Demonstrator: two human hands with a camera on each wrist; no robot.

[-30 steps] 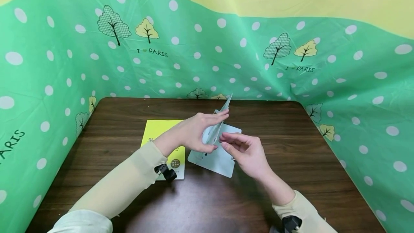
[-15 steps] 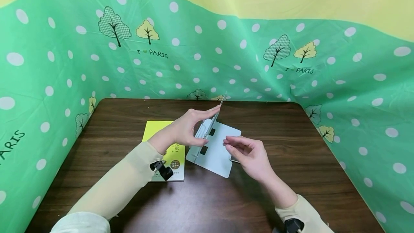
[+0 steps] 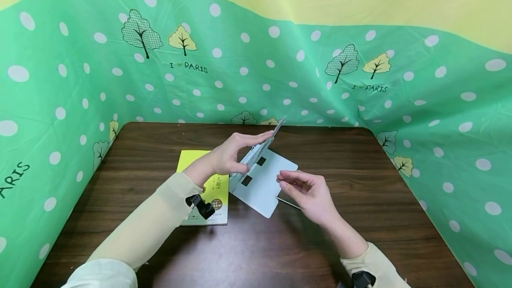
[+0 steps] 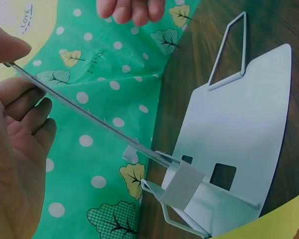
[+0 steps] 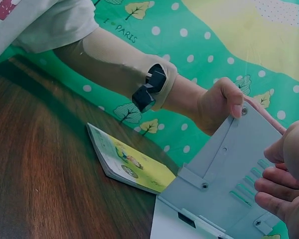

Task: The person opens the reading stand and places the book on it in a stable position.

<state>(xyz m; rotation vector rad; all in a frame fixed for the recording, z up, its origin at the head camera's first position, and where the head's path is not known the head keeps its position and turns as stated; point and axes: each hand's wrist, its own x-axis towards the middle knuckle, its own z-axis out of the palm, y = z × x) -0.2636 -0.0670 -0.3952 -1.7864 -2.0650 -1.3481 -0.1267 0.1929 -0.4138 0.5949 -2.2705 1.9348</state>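
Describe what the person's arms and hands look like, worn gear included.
The left hand and right hand are ungloved. A snug beige sleeve covers the left forearm, below a looser whitish sleeve; a matching sleeve covers the right forearm. Each wrist wears a small black device.

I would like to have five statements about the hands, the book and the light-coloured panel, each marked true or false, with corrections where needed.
1. The left hand holds the raised panel. True.
2. The right hand grips the book. False: no object shows in its grasp; the book lies on the table.
3. The base plate has two rectangular openings. True.
4. The panel lies flat on the base plate. False: it stands tilted up.
5. The book's cover is mostly yellow. True.
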